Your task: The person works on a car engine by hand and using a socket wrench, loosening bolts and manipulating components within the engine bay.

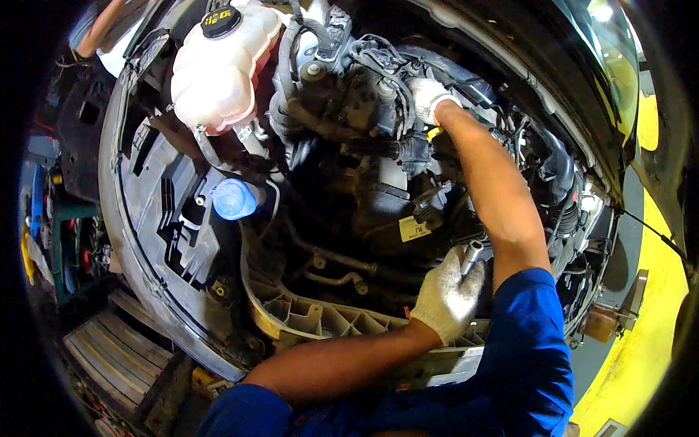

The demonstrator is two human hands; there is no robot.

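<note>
Neighbouring yellow floor (648, 349), engine parts (413, 150) obscure right fingers' (421, 93) state; left (456, 274) grip a socket (472, 255).

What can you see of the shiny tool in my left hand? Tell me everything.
The tool is silver, smooth and metallic-looking, like a socket. Its visible part is a short cylinder with a rounded end, tilted up and slightly right in the picture. Your gloved left grip holds it, hiding the rest. It appears just left of your right forearm, against the engine bay.
</note>
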